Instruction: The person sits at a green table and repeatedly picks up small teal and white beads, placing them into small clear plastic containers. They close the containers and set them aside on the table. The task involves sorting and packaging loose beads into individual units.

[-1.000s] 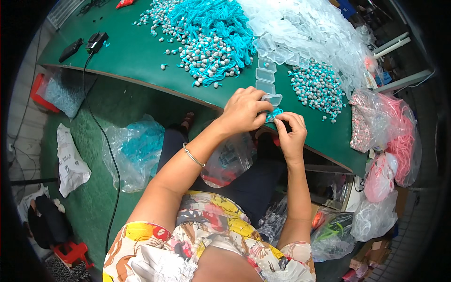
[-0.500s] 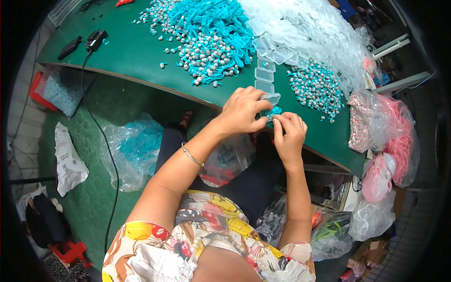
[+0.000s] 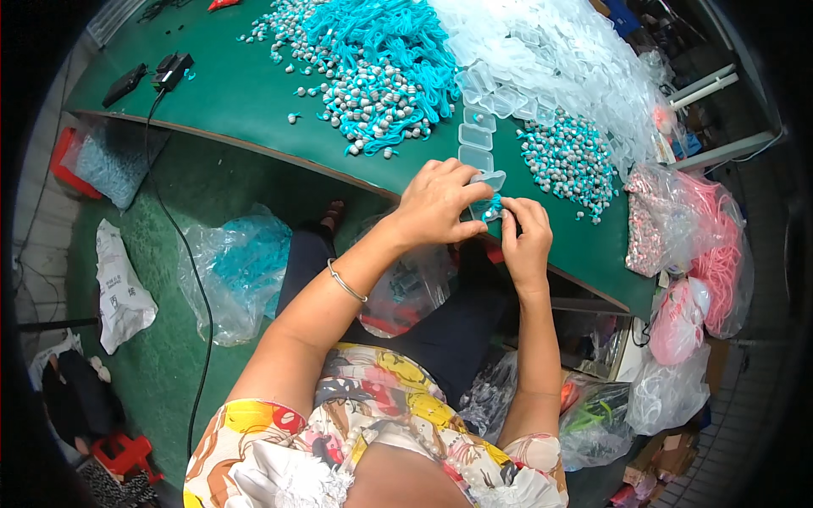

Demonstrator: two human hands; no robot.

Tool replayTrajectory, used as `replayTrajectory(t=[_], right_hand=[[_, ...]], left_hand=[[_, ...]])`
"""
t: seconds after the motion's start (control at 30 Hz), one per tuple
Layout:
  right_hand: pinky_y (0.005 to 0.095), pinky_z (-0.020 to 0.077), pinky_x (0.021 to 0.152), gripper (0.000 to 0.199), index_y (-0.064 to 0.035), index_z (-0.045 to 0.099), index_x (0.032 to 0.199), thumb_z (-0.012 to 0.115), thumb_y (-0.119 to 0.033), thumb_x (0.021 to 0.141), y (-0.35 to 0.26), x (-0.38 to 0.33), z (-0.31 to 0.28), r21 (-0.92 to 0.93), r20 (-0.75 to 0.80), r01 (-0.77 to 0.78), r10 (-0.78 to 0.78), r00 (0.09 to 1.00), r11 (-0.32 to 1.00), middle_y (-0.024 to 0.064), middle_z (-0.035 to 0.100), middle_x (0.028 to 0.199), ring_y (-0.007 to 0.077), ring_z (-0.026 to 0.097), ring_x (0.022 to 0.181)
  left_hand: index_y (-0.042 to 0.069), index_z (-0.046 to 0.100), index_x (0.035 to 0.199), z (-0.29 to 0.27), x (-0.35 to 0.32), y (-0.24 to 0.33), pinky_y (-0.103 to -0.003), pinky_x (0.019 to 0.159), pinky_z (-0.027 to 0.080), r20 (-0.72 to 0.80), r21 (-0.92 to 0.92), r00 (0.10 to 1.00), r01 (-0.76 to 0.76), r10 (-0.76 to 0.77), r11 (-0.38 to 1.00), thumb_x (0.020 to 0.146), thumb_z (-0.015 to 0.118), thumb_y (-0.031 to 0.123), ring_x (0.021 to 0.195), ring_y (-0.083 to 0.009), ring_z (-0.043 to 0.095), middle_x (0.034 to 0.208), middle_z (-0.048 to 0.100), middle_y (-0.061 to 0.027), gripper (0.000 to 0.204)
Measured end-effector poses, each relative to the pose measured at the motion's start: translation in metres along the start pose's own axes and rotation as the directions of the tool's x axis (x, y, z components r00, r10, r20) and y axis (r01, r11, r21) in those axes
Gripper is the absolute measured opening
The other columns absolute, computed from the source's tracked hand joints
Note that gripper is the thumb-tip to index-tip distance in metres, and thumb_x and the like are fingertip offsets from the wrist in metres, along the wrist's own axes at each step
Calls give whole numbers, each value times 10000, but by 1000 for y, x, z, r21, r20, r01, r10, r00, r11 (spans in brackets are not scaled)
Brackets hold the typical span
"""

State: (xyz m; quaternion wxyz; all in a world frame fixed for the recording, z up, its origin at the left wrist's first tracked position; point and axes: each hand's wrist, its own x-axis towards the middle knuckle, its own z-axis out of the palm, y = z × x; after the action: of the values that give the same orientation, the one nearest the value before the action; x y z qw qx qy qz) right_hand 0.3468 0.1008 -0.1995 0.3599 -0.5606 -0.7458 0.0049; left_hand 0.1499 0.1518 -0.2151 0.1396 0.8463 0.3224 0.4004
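Observation:
At the table's front edge, my left hand [image 3: 439, 203] grips a small clear plastic box [image 3: 477, 212] with its lid [image 3: 489, 179] raised, fingers over the far side and thumb at the near side. Inside lies a bundle of turquoise cord [image 3: 493, 203] with small grey-and-white ends. My right hand [image 3: 527, 241] is at the box's right side, thumb and forefinger bent against its edge beside the cord. The fingers partly hide the box. Just beyond it, more small clear boxes [image 3: 476, 159] stand in a row leading away.
On the green table [image 3: 229, 102] are piles of turquoise cords [image 3: 381, 38], striped grey-and-white pieces [image 3: 373, 97], clear boxes [image 3: 550, 59] and more striped pieces [image 3: 572, 161] at right. Bags with pink cords [image 3: 716, 245] hang at the right edge. A black cable [image 3: 190, 254] runs down at left.
My right thumb and forefinger have shifted slightly right and loosened from their pinch over the cord. The cord's ends now sit lower in the box. My left hand stays about where it was.

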Motion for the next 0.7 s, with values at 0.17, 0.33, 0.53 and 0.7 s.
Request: replayTrajectory(t=[0.17,0.33,0.53,0.7], right_hand=[[409,456,793,177,-67,695,989,668,-20,821,-7,-2,1,-193,1,130,-133,991,972,83,646,944,287,610,908],[411,459,789,180,-56,672,1001,652,-14,828,-3,4,-8,-126,56,170,-164,985,977,92,645,937,290,607,904],[389,501,764,253,-30,640,1105,614,22,858,-1,18,-16,89,78,-8,2,997,996,117,645,948,289,613,901],[344,516,741,307,-28,641,1146,646,38,846,2,37,-14,236,147,-28,-8,989,971,120,640,936,250,636,812]], left_hand=[[177,685,1048,-1,0,0,-422,851,432,-8,2,1000,-9,9,1000,704,793,400,1024,-293,575,1137,632,-88,424],[181,684,1058,-1,0,-1,-421,857,428,2,-5,1000,-22,22,1000,706,792,394,1032,-290,570,1142,631,-76,425],[187,688,1049,-2,1,-1,-418,867,422,26,-17,999,-20,21,1000,703,795,364,1056,-284,561,1156,625,-67,404],[189,672,1071,-5,1,-1,-418,874,414,81,-23,997,-3,5,1000,719,783,330,1072,-288,561,1180,619,-71,396]])
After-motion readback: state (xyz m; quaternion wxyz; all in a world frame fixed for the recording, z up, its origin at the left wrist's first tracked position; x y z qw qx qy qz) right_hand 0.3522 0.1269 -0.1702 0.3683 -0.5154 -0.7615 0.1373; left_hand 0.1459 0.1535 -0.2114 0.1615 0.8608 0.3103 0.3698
